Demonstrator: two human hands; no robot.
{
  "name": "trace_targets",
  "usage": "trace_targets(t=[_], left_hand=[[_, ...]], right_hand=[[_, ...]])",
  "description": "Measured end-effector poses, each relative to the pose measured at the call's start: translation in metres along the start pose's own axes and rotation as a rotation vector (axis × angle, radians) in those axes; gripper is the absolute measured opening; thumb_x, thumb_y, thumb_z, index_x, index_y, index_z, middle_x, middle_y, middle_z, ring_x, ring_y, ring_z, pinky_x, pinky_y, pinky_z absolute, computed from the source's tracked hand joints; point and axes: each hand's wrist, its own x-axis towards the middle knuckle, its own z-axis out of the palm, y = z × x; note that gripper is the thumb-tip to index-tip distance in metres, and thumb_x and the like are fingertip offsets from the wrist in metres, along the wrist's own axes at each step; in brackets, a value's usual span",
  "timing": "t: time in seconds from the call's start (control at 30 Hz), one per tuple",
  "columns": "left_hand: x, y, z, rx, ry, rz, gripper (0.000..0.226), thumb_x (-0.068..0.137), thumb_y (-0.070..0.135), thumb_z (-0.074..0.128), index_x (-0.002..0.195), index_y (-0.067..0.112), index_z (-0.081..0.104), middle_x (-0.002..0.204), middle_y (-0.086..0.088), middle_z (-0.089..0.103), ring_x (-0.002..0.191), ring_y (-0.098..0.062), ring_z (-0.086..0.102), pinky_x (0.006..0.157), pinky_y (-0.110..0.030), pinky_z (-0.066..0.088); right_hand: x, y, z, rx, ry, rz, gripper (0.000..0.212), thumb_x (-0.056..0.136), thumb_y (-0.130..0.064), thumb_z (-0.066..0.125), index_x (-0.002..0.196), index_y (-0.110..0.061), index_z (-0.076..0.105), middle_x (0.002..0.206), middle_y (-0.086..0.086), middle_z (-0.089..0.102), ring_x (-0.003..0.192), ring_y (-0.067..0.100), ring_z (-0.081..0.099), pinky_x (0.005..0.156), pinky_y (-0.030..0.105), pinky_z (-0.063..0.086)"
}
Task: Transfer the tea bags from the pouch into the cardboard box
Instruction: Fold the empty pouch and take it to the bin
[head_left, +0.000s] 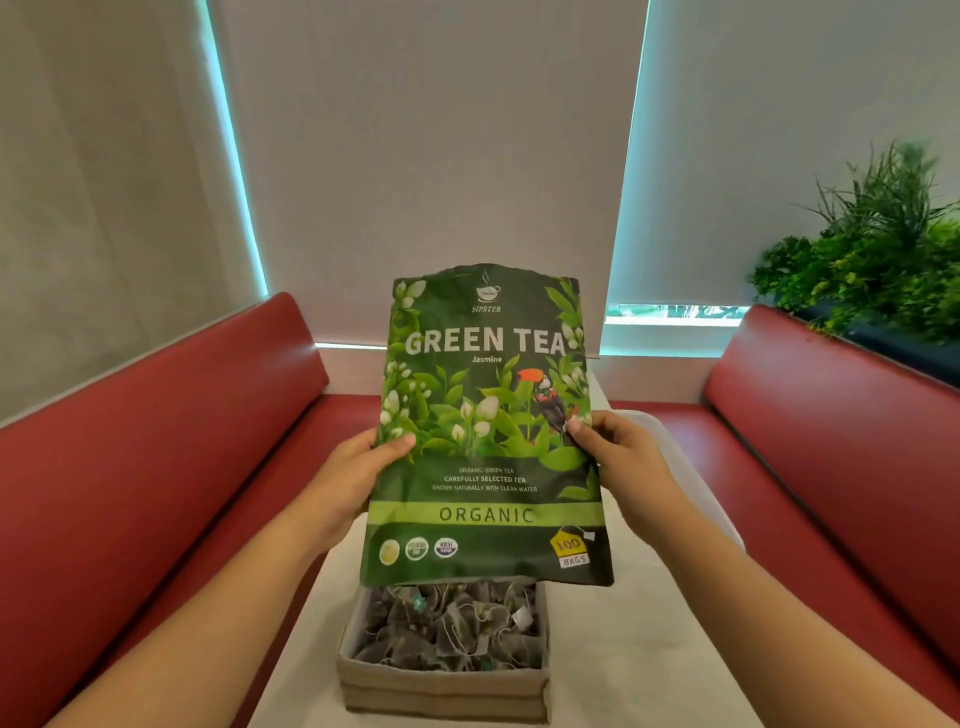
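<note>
Cardboard box (441, 683) looks full; left hand (356, 470) and right hand (621, 447), gripping the pouch (485, 395) at nine and three o'clock, should set it aside.

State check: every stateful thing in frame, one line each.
green tea pouch: held upright over the box, top edge ragged, apparently torn open
cardboard box: open-topped, on the table, filled with tea bags
tea bags: loose pile inside the box
left hand: grips the pouch's left edge
right hand: pinches the pouch's right edge
window blinds: lowered almost fully
</note>
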Motion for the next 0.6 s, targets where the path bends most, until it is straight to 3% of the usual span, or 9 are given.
trace_targets(t=[0.13, 0.23, 0.3, 0.4, 0.5, 0.6], left_hand=[[0.001, 0.003, 0.009, -0.01, 0.01, 0.037, 0.023, 0.093, 0.025, 0.054, 0.1, 0.009, 0.069, 0.1, -0.014, 0.073, 0.089, -0.026, 0.071, 0.079, -0.037, 0.057], [0.002, -0.001, 0.008, -0.004, -0.03, -0.023, 0.032, 0.095, 0.03, 0.05, 0.105, 0.007, 0.07, 0.106, -0.014, 0.072, 0.102, -0.031, 0.067, 0.092, -0.046, 0.051], [0.0, -0.004, 0.004, -0.028, -0.044, -0.06, 0.035, 0.096, 0.031, 0.047, 0.108, 0.007, 0.069, 0.108, -0.015, 0.071, 0.103, -0.031, 0.067, 0.093, -0.047, 0.05], [-0.006, -0.005, -0.008, -0.162, -0.015, -0.112, 0.033, 0.097, 0.029, 0.043, 0.105, 0.006, 0.066, 0.099, -0.016, 0.073, 0.087, -0.027, 0.072, 0.073, -0.038, 0.058], [-0.008, -0.006, -0.02, -0.111, -0.002, -0.087, 0.034, 0.098, 0.029, 0.042, 0.107, 0.006, 0.066, 0.102, -0.015, 0.073, 0.088, -0.027, 0.071, 0.07, -0.034, 0.058], [-0.008, -0.008, -0.008, -0.081, 0.003, -0.081, 0.033, 0.099, 0.026, 0.042, 0.107, 0.004, 0.065, 0.102, -0.016, 0.072, 0.088, -0.028, 0.071, 0.067, -0.033, 0.059]], right_hand=[[-0.001, -0.005, -0.011, 0.074, -0.029, 0.026, 0.02, 0.093, -0.018, 0.057, 0.094, 0.0, 0.066, 0.092, 0.02, 0.071, 0.079, 0.029, 0.068, 0.065, 0.034, 0.055], [-0.001, -0.006, -0.017, 0.098, 0.035, 0.009, 0.013, 0.091, -0.011, 0.059, 0.088, -0.003, 0.069, 0.083, 0.021, 0.067, 0.073, 0.027, 0.065, 0.068, 0.036, 0.056], [-0.002, -0.006, -0.023, 0.101, 0.06, 0.026, 0.014, 0.091, -0.005, 0.057, 0.086, -0.007, 0.07, 0.07, 0.011, 0.065, 0.057, 0.015, 0.061, 0.058, 0.027, 0.054], [-0.002, -0.005, -0.046, 0.105, 0.138, 0.085, 0.02, 0.092, -0.001, 0.051, 0.092, -0.01, 0.069, 0.065, 0.004, 0.052, 0.042, 0.002, 0.046, 0.045, 0.015, 0.044], [-0.007, -0.003, -0.058, 0.031, 0.046, 0.152, 0.016, 0.094, -0.011, 0.053, 0.096, -0.016, 0.068, 0.073, 0.004, 0.055, 0.052, 0.008, 0.05, 0.054, 0.02, 0.048], [-0.014, -0.004, -0.043, 0.004, -0.131, 0.22, 0.022, 0.093, -0.034, 0.054, 0.109, -0.023, 0.064, 0.088, 0.001, 0.063, 0.071, 0.015, 0.058, 0.061, 0.025, 0.049]])
